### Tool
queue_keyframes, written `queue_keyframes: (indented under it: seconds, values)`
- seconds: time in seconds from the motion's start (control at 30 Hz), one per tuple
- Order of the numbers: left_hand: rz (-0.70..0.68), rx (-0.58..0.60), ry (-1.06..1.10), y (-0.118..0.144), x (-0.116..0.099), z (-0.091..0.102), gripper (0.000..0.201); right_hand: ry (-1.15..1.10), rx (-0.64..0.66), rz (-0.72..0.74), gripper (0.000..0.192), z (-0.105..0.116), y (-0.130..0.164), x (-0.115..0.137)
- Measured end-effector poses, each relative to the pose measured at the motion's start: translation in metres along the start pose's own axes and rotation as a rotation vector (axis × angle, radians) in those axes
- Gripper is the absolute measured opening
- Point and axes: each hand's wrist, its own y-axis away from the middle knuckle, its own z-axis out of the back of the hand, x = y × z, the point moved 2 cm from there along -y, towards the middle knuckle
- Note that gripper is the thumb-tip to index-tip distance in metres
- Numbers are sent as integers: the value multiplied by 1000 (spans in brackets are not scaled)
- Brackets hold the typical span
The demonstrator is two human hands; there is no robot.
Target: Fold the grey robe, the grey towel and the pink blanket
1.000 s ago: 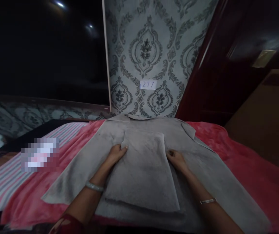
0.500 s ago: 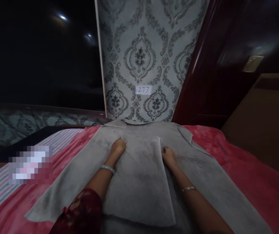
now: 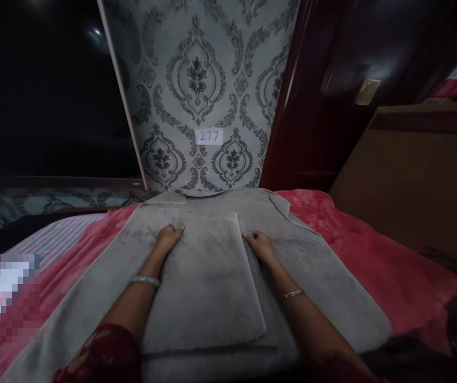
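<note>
- Head view: grey towel (image 3: 212,276) lies folded mid-bed, on a red blanket (image 3: 364,255)
- Left hand (image 3: 168,238) and right hand (image 3: 259,243) press flat, fingers spread, at the towel's far corners
- Beyond the towel: patterned wall with label 277 (image 3: 209,136)

Grey towel (image 3: 208,276); red blanket (image 3: 372,260); wallpaper (image 3: 196,80) seemingly grey damask.

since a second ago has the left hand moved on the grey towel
Yes, slightly. The left hand has slid up the folded panel's left edge toward its far corner on the grey towel.
</note>
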Motion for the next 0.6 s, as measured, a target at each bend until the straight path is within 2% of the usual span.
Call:
queue_keyframes:
  seconds: [0.17,0.3,0.43,0.5,0.6]
  values:
    - [-50,61,2,41,6,20,49,90,59,6,22,16,51,-7]
    - [-82,147,-141,104,28,29,59,225,122,28,29,30,101,-12]
    - [-42,197,-283,159,39,28,75,280,175,48,26,37,125,-10]
    - [-14,170,-289,170,40,24,77,249,179,71,18,37,126,-9]
    - [-46,63,-164,166,45,20,69,76,146,74,10,36,121,-13]
